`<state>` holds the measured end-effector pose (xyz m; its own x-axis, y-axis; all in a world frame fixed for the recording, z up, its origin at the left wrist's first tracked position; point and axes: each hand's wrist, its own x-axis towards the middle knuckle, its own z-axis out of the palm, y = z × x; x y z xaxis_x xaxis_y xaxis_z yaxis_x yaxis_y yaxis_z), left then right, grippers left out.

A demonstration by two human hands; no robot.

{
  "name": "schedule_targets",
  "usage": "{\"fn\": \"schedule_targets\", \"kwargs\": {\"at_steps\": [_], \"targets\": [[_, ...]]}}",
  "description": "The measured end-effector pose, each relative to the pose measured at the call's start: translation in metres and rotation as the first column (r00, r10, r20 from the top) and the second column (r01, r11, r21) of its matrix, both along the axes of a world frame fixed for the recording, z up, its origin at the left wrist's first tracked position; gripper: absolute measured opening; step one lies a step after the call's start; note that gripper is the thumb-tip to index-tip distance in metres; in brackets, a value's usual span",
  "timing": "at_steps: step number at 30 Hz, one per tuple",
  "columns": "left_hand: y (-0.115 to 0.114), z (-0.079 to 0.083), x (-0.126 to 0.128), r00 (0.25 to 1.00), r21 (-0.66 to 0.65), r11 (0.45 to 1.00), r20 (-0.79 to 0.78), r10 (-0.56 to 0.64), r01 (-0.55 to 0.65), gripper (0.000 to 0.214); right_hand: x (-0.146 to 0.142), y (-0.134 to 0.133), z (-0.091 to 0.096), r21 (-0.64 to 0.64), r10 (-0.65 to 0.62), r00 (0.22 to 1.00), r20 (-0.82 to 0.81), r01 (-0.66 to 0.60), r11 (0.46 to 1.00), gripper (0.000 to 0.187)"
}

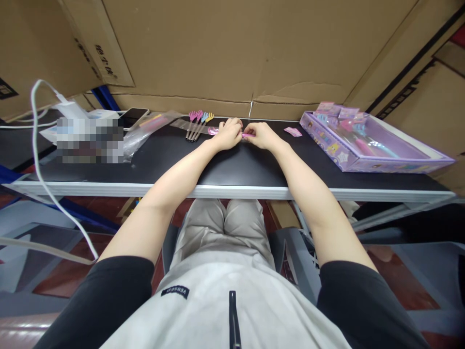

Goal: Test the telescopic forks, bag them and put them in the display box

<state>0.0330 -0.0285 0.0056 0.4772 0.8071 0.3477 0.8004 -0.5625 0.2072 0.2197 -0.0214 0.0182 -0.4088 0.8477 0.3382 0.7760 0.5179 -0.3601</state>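
My left hand lies over a pink back scratcher in a clear sleeve, its fingers curled down onto it. The scratcher's pink claw-like head shows left of that hand. My right hand pinches the pink stick end between thumb and fingers, close beside the left fingertips. How far the sleeve covers the stick is hidden by my hands. Just left lie several small back scratchers with pink, blue and yellow claws and dark handles, near a clear plastic sleeve. Right of my hands rests a small pink card.
A purple display box holding packaged items stands at the right. At the left are a clear bag with coloured sticks, a phone and a white cable. Cardboard walls the black table's far side.
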Motion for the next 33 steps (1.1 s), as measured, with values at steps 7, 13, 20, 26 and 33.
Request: {"fn": "schedule_targets", "kwargs": {"at_steps": [7,13,20,26,33], "targets": [[-0.004,0.0,0.001,1.0,-0.024,1.0,0.006,-0.017,0.017,0.03,-0.005,0.003,-0.005,0.005,-0.011,1.0,-0.001,0.011,1.0,0.018],[0.0,0.004,-0.011,1.0,0.002,1.0,-0.005,-0.019,0.019,0.032,0.001,0.008,-0.009,-0.009,-0.002,0.998,-0.065,0.002,1.0,0.023],[0.017,0.007,-0.043,0.997,0.031,0.999,-0.079,0.024,-0.022,0.072,0.001,-0.001,0.002,0.001,-0.016,0.995,-0.097,0.016,1.0,0.02],[0.024,0.004,-0.051,0.993,0.056,0.996,-0.096,0.072,-0.066,0.059,-0.002,-0.004,0.004,-0.005,0.012,0.996,-0.085,-0.013,1.0,0.02],[0.03,0.006,-0.05,0.989,0.052,0.992,-0.093,0.116,-0.112,0.031,0.001,0.005,-0.003,0.043,0.073,0.991,-0.112,-0.069,0.997,0.032]]}}
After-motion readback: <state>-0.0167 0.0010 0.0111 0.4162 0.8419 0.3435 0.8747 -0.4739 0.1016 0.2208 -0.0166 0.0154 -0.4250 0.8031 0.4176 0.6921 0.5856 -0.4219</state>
